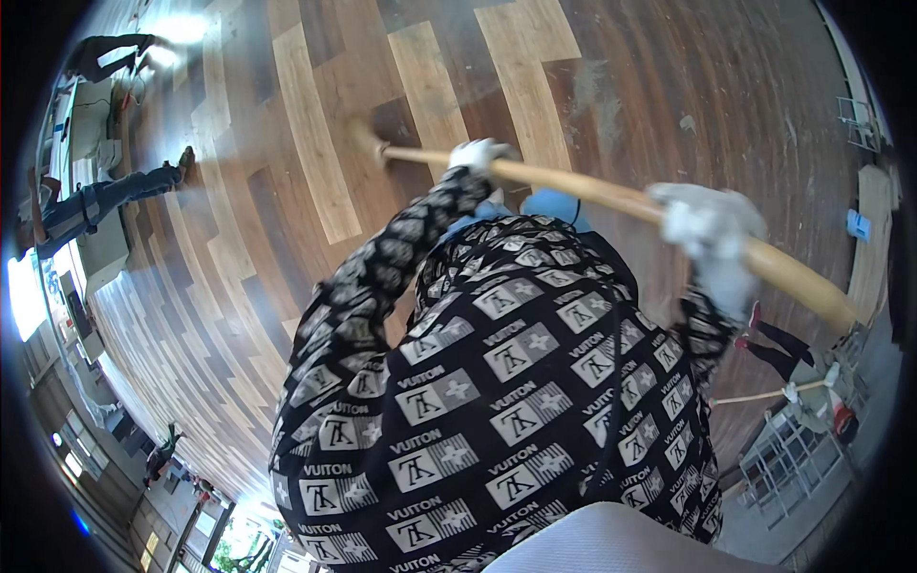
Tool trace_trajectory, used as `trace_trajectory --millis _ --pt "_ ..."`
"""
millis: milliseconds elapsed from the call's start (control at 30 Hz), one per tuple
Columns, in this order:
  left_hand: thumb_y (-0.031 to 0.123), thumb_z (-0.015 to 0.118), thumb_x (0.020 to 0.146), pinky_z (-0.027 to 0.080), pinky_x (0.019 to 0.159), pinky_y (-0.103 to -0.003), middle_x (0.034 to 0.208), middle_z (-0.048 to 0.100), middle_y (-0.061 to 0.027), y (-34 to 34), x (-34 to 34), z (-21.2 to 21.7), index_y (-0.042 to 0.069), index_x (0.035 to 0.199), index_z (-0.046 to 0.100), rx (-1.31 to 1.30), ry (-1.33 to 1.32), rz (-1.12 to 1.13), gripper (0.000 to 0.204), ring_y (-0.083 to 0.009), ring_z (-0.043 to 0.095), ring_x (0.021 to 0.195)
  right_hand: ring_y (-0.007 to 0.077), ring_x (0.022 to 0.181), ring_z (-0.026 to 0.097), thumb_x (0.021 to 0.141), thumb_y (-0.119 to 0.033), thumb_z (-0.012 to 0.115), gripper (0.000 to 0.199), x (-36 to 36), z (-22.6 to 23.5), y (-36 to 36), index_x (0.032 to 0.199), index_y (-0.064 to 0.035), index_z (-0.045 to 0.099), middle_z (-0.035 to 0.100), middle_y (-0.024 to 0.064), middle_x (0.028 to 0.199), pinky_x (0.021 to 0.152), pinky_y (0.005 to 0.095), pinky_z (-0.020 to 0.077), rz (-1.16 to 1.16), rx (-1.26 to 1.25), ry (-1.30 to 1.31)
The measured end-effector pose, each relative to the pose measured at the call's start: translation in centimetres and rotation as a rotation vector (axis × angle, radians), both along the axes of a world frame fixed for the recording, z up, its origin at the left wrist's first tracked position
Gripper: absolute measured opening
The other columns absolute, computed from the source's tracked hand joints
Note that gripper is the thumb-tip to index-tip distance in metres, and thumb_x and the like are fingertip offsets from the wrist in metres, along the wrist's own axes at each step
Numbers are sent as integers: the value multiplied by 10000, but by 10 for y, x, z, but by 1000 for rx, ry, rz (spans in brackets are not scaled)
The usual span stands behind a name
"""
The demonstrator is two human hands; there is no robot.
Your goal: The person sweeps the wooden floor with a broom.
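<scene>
A long pale wooden broom handle (583,188) slants across in front of me, from the upper left down to the right. Its sweeping end (365,138) is smeared by motion over the floor, so the bristles do not show clearly. My left hand (480,155), in a white glove, is wrapped round the handle nearer that end. Higher up the handle, my right hand (712,220), also in a white glove and a little blurred, is closed around it. My patterned black sleeves reach to both gloves.
Wood-plank flooring (325,181) in mixed browns, with a scuffed grey patch, lies ahead. A person in jeans (115,196) stands at left by white benches (105,244). At lower right, another person (841,392) holds a pole near metal frames (793,458).
</scene>
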State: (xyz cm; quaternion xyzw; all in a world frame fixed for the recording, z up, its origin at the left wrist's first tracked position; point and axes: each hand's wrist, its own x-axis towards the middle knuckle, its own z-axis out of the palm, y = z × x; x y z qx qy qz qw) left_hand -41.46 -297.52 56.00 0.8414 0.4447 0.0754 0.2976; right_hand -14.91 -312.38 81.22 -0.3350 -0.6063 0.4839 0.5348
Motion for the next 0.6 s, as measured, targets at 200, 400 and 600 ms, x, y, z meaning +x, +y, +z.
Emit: trace_trajectory --millis 200,400,600 --pt "65 667 699 482 899 -423 955 657 -41 59 179 73 287 1016 685 69 -133 -345 388 -276 629 1010 152 551 456 1004 -254 436 364 54 89 -27 693 -84 524 486 6 651 719 366 491 -454 105 -176" --pt "117 663 749 386 921 -393 909 704 23 157 257 90 277 997 687 102 -239 -489 297 -203 658 951 204 624 553 922 -242 535 268 26 118 69 701 -91 509 516 28 665 723 464 522 -154 431 -518" --pt "56 694 611 498 822 -410 883 700 -18 174 201 148 244 977 679 185 -403 -469 412 -259 658 895 153 579 595 784 -154 610 128 103 191 101 676 -144 541 550 -8 637 616 319 533 148 472 -599"
